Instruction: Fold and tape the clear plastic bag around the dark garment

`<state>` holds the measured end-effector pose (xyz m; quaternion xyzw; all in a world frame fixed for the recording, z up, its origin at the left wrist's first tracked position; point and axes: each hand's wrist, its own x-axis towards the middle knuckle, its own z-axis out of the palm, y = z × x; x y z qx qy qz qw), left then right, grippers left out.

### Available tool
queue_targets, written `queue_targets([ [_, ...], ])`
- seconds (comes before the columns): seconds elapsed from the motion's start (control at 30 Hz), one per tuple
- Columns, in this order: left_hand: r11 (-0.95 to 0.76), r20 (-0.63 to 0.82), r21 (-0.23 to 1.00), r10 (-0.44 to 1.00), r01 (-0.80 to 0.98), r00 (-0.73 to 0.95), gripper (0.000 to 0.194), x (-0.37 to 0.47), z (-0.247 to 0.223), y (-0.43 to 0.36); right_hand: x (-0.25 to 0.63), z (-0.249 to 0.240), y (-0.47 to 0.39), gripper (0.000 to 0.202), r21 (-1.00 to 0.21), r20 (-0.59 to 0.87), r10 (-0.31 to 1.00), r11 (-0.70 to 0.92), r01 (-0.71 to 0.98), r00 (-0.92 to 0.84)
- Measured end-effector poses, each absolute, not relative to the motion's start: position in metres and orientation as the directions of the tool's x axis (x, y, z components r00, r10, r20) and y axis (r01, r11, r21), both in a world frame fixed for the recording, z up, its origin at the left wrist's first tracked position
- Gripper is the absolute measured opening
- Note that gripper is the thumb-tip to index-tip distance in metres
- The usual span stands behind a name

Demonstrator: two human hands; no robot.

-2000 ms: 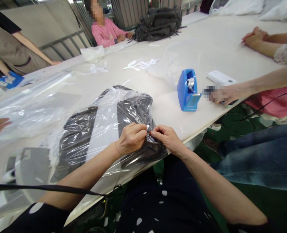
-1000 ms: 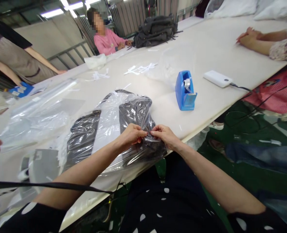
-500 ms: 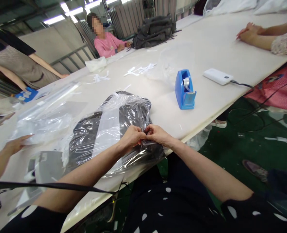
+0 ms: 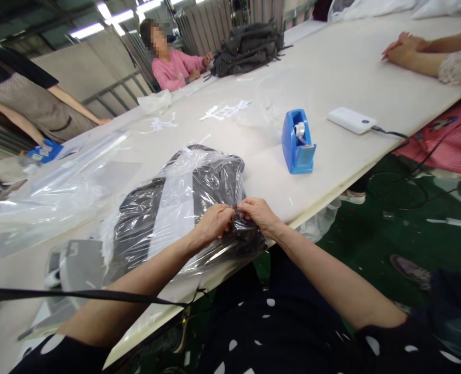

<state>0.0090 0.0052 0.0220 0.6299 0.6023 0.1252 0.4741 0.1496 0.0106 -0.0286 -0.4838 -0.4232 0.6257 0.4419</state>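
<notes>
A dark folded item, perhaps a garment or bag, lies on the table inside a clear plastic bag [image 4: 215,182], with a wide white strip [image 4: 173,208] across it. At the bag's near right side, my left hand [image 4: 217,221] has its fingers closed on the gathered plastic. Close beside it, my right hand [image 4: 256,213] pinches the same plastic between thumb and fingers. The fingertips of both hands almost meet. Beyond my right hand stands a blue tape dispenser [image 4: 298,143].
A white power bank [image 4: 350,120] with a cable lies to the right. Clear plastic bags [image 4: 70,192] and a grey tape dispenser [image 4: 78,265] are at left. Dark bags [image 4: 249,49] are piled at the back. A person in pink [image 4: 176,67] sits there. A black strap [image 4: 86,296] crosses my left arm.
My hands have moved slightly apart at the plastic. The co-worker's hand at the left has gone from the clear bags, which have shifted. The person in pink has raised a hand.
</notes>
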Motion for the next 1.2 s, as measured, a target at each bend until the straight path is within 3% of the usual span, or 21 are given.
queue_targets([
  [0.1, 0.214, -0.425, 0.795, 0.864, 0.568, 0.271, 0.015, 0.008, 0.024, 0.004, 0.158, -0.023, 0.013, 0.021, -0.968, -0.156, 0.987, -0.162, -0.193, -0.046],
  [0.3, 0.267, -0.461, 0.810, 0.840, 0.522, 0.285, 0.003, 0.017, 0.031, 0.002, 0.157, -0.017, 0.012, 0.024, -0.899, -0.287, 0.941, -0.329, -0.289, -0.181],
  [0.6, 0.388, -0.555, 0.730, 0.817, 0.563, 0.157, 0.022, 0.039, 0.034, 0.009, 0.173, -0.018, 0.000, 0.021, -0.932, -0.237, 0.958, -0.271, -0.240, -0.159],
  [0.7, 0.388, -0.563, 0.713, 0.813, 0.585, 0.146, 0.023, 0.043, 0.037, 0.009, 0.185, -0.019, -0.019, 0.021, -0.977, -0.133, 0.988, -0.144, -0.155, -0.083],
  [0.8, 0.411, -0.566, 0.718, 0.814, 0.561, 0.129, 0.022, 0.046, 0.039, 0.009, 0.189, -0.023, -0.043, 0.024, -0.999, -0.008, 0.993, -0.014, -0.051, -0.118],
  [0.9, 0.411, -0.549, 0.743, 0.826, 0.529, 0.129, 0.019, 0.050, 0.037, 0.009, 0.183, -0.027, -0.059, 0.023, -0.985, 0.110, 0.990, 0.120, 0.126, -0.088],
  [1.1, 0.404, -0.529, 0.775, 0.835, 0.486, 0.150, 0.008, 0.055, 0.033, 0.008, 0.167, -0.036, -0.065, 0.012, -0.818, 0.379, 0.925, 0.321, 0.478, 0.027],
  [1.2, 0.306, -0.462, 0.812, 0.857, 0.497, 0.227, 0.029, 0.049, 0.031, 0.006, 0.160, -0.041, -0.068, 0.011, -0.707, 0.437, 0.897, 0.296, 0.643, 0.068],
])
